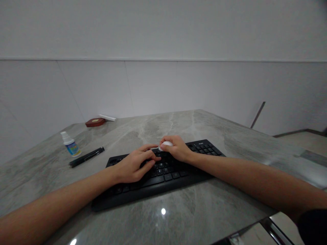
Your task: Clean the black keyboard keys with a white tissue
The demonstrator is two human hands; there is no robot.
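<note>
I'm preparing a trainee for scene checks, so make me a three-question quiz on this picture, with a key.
1. True or false: the right hand holds a soft-looking white wad.
2. Which thing lies closest to the small white plastic bottle with a blue label?
A) the flat reddish-brown box
B) the long, narrow black object
C) the thin white strip
3. Fill in: the left hand rests on a rectangular black plastic ____.

Key: 1. True; 2. B; 3. keyboard.

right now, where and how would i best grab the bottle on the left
Grip the bottle around its labelled body, probably with the left hand from the right, passing over the long black object. The bottle seems to stand upright, its body wider than its top, and the black object lies low on that side.
</note>
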